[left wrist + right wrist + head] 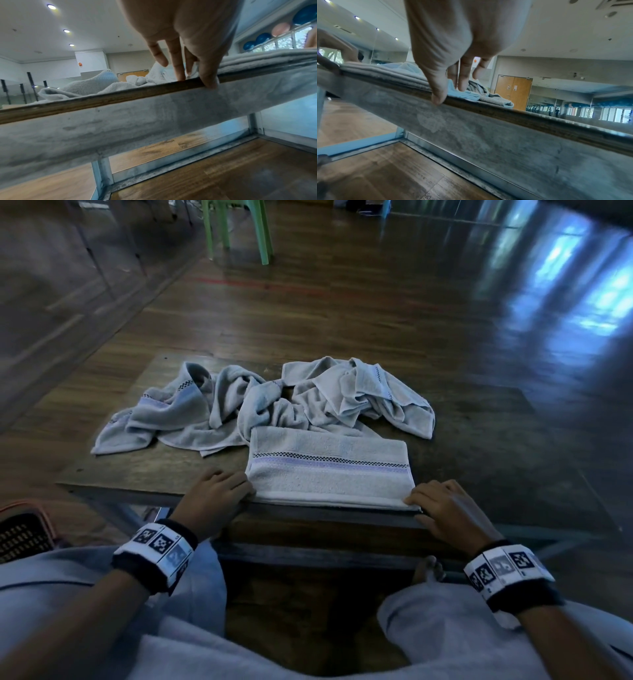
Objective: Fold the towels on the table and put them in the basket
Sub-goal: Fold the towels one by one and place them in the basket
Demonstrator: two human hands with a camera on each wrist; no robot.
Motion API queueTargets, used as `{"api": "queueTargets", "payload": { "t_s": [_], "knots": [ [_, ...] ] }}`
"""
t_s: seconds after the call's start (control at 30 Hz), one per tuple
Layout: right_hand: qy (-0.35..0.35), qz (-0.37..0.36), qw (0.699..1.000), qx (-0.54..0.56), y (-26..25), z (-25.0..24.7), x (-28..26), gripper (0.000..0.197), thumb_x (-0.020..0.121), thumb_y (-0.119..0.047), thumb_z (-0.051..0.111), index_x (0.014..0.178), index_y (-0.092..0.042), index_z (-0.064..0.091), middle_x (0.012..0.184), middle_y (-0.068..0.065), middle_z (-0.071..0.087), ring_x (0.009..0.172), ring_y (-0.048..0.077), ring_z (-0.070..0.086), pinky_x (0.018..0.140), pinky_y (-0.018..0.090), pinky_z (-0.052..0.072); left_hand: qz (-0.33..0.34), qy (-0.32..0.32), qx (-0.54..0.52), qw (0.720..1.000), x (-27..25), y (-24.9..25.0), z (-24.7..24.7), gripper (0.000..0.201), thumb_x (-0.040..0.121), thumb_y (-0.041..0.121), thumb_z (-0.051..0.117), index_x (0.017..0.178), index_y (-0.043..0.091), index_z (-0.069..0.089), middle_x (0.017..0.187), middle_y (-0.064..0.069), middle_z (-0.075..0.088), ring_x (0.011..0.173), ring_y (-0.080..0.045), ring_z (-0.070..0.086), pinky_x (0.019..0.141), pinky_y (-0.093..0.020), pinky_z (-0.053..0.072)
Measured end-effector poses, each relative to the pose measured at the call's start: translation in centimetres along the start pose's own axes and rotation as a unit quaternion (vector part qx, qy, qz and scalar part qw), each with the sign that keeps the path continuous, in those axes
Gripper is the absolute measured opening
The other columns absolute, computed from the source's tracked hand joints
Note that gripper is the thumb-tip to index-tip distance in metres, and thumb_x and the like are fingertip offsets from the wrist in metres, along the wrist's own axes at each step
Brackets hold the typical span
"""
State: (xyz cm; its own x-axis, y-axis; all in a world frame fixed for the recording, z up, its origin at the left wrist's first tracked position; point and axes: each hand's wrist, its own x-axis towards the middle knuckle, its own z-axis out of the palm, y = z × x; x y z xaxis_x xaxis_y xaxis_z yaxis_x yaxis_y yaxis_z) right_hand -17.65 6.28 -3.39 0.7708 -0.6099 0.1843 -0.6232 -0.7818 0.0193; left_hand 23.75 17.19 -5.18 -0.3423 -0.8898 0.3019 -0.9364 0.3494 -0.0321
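Note:
A folded grey towel (329,470) with a lilac stripe lies along the near edge of the wooden table (154,474). My left hand (239,491) pinches its near left corner, and my right hand (416,508) pinches its near right corner. In the left wrist view the left hand (197,73) has its thumb on the table's front edge and its fingers on the towel (265,58). The right hand (449,93) holds the same way at the towel's (385,71) other end. The dark woven basket (20,532) stands on the floor at my left.
Crumpled grey towels (239,405) lie heaped across the middle and back of the table, reaching right (359,392). A green plastic chair (239,227) stands on the wooden floor beyond. My knees sit below the table's front edge.

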Motion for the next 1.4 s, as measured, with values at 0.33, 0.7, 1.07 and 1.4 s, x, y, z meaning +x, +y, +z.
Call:
{"api": "queueTargets", "payload": {
  "t_s": [0.33, 0.7, 1.07, 1.4],
  "knots": [
    [0.075, 0.146, 0.945, 0.282, 1.6, -3.4, 0.0, 0.032, 0.076, -0.006, 0.074, 0.096, -0.030, 0.068, 0.091, -0.011, 0.067, 0.087, 0.000, 0.061, 0.080, 0.015, 0.047, -0.077, 0.106, -0.290, 0.948, 1.3, -0.3, -3.9, 0.035, 0.085, 0.048, 0.057, 0.098, 0.019, 0.072, 0.090, 0.031, 0.064, 0.080, 0.008, 0.061, 0.075, -0.007, 0.042],
    [0.014, 0.230, 0.879, 0.417, 3.0, -6.8, 4.1, 0.016, 0.090, -0.009, 0.056, 0.092, -0.019, 0.069, 0.085, -0.005, 0.071, 0.082, 0.003, 0.065, 0.072, 0.011, 0.048, -0.111, 0.033, -0.341, 0.933, 5.5, -3.2, -6.6, 0.024, 0.088, 0.041, 0.059, 0.083, 0.019, 0.067, 0.078, 0.006, 0.069, 0.073, -0.006, 0.063, 0.067, -0.024, 0.050],
    [-0.144, 0.256, 0.942, 0.165, 4.4, -0.7, 7.6, 0.021, 0.090, -0.026, 0.055, 0.108, -0.022, 0.064, 0.106, 0.000, 0.063, 0.097, 0.015, 0.058, 0.084, 0.032, 0.047, -0.131, -0.079, -0.026, 0.988, 7.5, -3.0, 0.6, 0.025, 0.088, 0.032, 0.040, 0.084, 0.016, 0.059, 0.087, -0.006, 0.063, 0.078, -0.029, 0.062, 0.069, -0.035, 0.032],
    [-0.139, 0.123, 0.978, 0.097, -0.1, -0.5, 11.8, 0.020, 0.086, -0.034, 0.057, 0.102, -0.026, 0.067, 0.106, -0.007, 0.063, 0.100, 0.010, 0.055, 0.091, 0.035, 0.032, -0.067, -0.143, -0.058, 0.986, 11.7, 0.8, 0.8, 0.022, 0.092, 0.032, 0.050, 0.107, 0.025, 0.065, 0.110, 0.009, 0.063, 0.108, -0.015, 0.055, 0.088, -0.033, 0.032]
  ]
}}
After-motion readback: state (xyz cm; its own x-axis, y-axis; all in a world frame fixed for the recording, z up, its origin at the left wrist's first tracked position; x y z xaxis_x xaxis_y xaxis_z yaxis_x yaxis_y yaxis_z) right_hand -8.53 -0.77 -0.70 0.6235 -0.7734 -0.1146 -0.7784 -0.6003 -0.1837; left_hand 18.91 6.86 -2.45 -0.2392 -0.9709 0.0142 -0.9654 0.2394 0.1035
